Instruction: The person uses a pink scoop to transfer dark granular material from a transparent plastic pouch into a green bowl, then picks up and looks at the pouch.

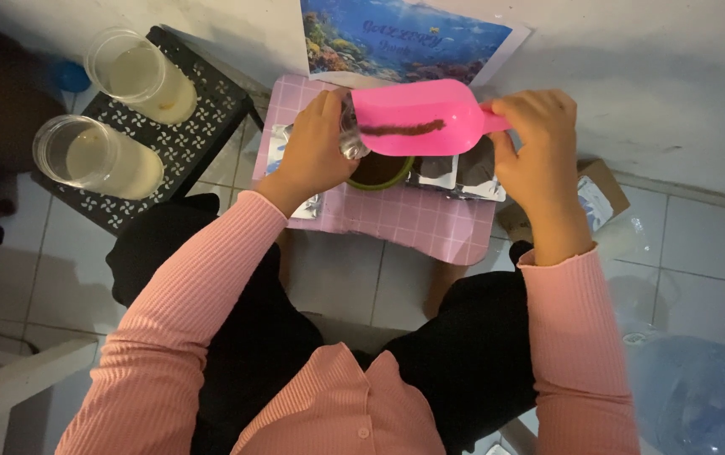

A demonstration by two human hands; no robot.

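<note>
My right hand (537,147) grips the handle of a bright pink plastic scoop (417,118) that carries a line of dark brown powder. The scoop hovers over a small green-rimmed bowl (379,173) with dark contents. My left hand (316,147) holds a small clear plastic bag (350,135) right at the scoop's left end, above the bowl. All of this is over a small pink checked table (404,223). Silver foil pouches (455,175) lie on the table beside the bowl.
A black perforated stool (202,109) at left carries two clear jars of pale liquid (139,76) (97,156). A colourful underwater picture (404,38) leans on the wall behind. A cardboard box (602,198) is at right, a large blue water bottle (695,392) at bottom right.
</note>
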